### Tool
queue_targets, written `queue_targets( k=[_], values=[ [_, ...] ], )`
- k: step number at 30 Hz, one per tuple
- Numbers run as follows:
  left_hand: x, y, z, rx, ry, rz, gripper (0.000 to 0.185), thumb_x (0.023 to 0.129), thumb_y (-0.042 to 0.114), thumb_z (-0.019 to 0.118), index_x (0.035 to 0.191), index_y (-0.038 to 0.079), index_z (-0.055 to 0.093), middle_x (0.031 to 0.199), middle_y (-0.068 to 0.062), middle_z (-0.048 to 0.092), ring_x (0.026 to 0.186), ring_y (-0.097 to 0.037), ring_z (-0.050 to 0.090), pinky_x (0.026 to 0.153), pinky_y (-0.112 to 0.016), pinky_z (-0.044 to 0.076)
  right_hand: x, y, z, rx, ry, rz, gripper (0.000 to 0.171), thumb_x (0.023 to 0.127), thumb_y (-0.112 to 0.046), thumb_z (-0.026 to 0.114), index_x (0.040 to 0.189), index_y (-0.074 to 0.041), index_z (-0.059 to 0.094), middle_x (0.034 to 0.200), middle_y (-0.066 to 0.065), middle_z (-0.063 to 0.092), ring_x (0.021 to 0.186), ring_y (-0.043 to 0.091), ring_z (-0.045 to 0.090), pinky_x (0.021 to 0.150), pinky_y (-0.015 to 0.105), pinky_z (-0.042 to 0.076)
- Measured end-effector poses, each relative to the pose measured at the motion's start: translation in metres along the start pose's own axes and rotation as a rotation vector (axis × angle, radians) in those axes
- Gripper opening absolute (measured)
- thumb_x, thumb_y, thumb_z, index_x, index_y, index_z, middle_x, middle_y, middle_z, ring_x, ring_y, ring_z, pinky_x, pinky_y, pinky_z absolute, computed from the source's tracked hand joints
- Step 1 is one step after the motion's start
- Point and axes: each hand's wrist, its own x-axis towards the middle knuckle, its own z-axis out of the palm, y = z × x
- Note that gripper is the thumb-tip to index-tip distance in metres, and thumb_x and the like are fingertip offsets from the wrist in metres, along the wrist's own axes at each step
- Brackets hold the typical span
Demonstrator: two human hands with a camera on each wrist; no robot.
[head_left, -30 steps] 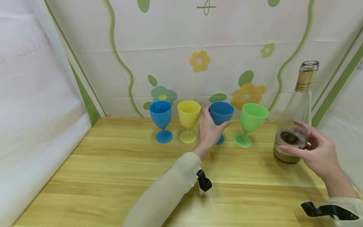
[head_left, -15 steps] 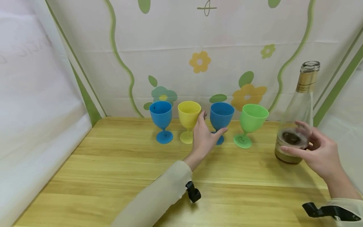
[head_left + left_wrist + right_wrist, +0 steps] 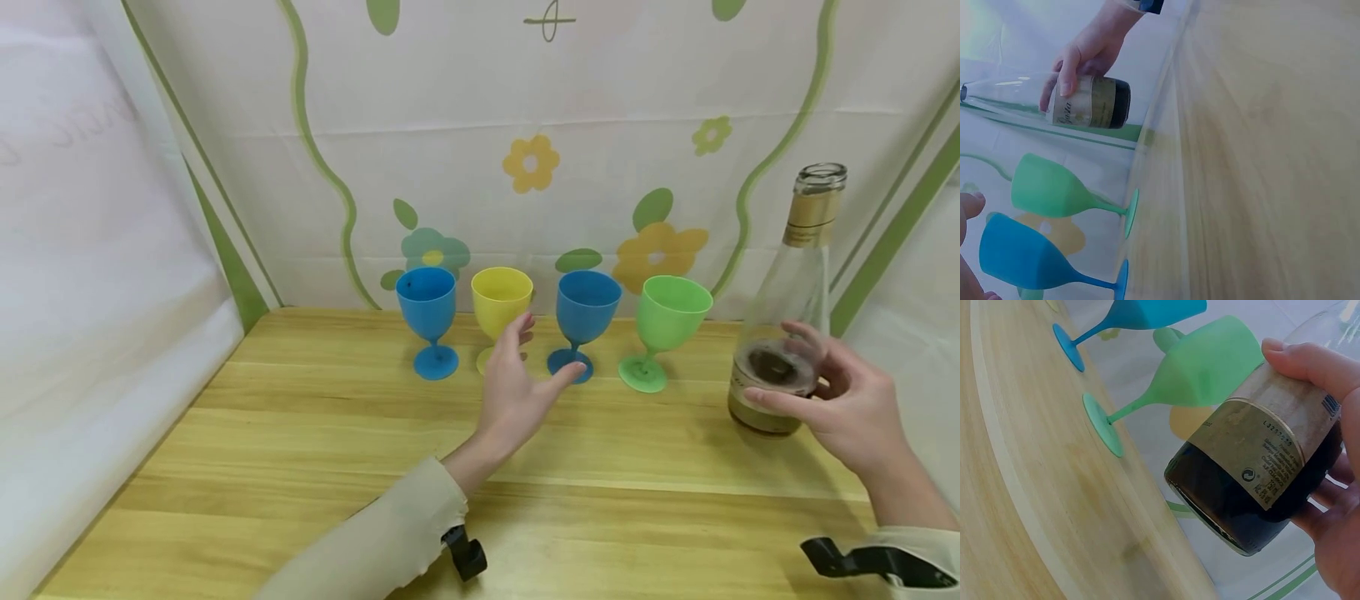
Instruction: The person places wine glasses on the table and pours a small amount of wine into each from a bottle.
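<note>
Far left of the left hand: blue goblet point(image 3: 427, 318), upright on the wooden table point(image 3: 300, 433), well apart from the fingers. Next along, yellow goblet point(image 3: 501, 304), its foot partly hidden behind the left hand's fingertips.

Left hand point(image 3: 517, 387) hovering over the table in front of the row, fingers relaxed and spread, gripping nothing. Fingertips close before the yellow goblet; thumb tip just short of the foot of the second blue goblet point(image 3: 587, 312), contact not clear. Beige sleeve point(image 3: 390, 542) running back from that wrist toward the near edge.

Right of that hand: second blue goblet upright, then green goblet point(image 3: 670, 315) just beside it, both free-standing. Same pair seen in the left wrist view, blue point(image 3: 1035, 259) and green point(image 3: 1063, 190).

Further right: glass bottle point(image 3: 787, 333) upright on the table, paper label low on the body, gold foil at the neck, mouth uncapped. Right hand point(image 3: 847, 408) wrapped round its lower body, fingers curled across the label. Right wrist view confirmed the hold: fingers point(image 3: 1310, 365) over the label, bottle point(image 3: 1254, 469) base dark.

Behind everything: flowered backdrop point(image 3: 525, 158).
</note>
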Motion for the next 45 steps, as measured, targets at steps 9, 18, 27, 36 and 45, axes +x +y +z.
queue_targets(
  k=[9, 18, 27, 36, 45],
  values=[
    [-0.009, -0.012, -0.025, -0.036, 0.196, 0.091, 0.077, 0.085, 0.024, 0.091, 0.147, 0.0, 0.052, 0.144, -0.017, 0.061, 0.13, -0.031, 0.062, 0.101, -0.05, 0.058, 0.0, -0.001, 0.0, -0.003, -0.001, -0.003, 0.087, 0.079, 0.0, 0.092, 0.154, -0.022, 0.056, 0.125, -0.031, 0.06, 0.089, -0.011, 0.064, 0.061, 0.009, 0.05],
    [0.007, -0.026, -0.04, 0.01, 0.276, 0.026, 0.088, 0.085, 0.03, 0.092, 0.154, 0.0, 0.046, 0.154, -0.017, 0.055, 0.138, -0.036, 0.056, 0.109, -0.053, 0.055, 0.001, -0.002, 0.001, 0.011, -0.012, -0.007, 0.087, 0.079, 0.001, 0.091, 0.154, -0.022, 0.056, 0.126, -0.031, 0.061, 0.088, -0.01, 0.064, 0.06, 0.01, 0.05],
    [0.033, -0.03, -0.04, 0.035, 0.228, -0.099, 0.097, 0.088, 0.039, 0.089, 0.162, 0.004, 0.036, 0.165, -0.014, 0.046, 0.149, -0.033, 0.049, 0.121, -0.051, 0.047, 0.001, -0.002, 0.003, 0.008, -0.012, -0.02, 0.087, 0.078, 0.001, 0.092, 0.154, -0.021, 0.056, 0.126, -0.031, 0.062, 0.089, -0.01, 0.064, 0.061, 0.01, 0.049],
    [0.051, -0.031, -0.026, 0.011, 0.225, -0.109, 0.097, 0.088, 0.035, 0.089, 0.163, 0.007, 0.034, 0.161, -0.014, 0.049, 0.146, -0.035, 0.051, 0.122, -0.053, 0.045, 0.001, -0.002, 0.003, 0.019, -0.023, -0.007, 0.088, 0.078, 0.002, 0.092, 0.155, -0.02, 0.055, 0.127, -0.03, 0.062, 0.092, -0.012, 0.065, 0.063, 0.009, 0.051],
    [0.064, -0.028, -0.012, 0.019, 0.27, -0.115, 0.103, 0.086, 0.038, 0.091, 0.163, 0.011, 0.029, 0.153, -0.013, 0.054, 0.134, -0.032, 0.058, 0.114, -0.05, 0.053, 0.0, -0.001, 0.002, 0.005, -0.019, -0.01, 0.089, 0.077, 0.001, 0.093, 0.155, -0.021, 0.056, 0.127, -0.029, 0.061, 0.096, -0.013, 0.065, 0.069, 0.006, 0.052]
  ],
)
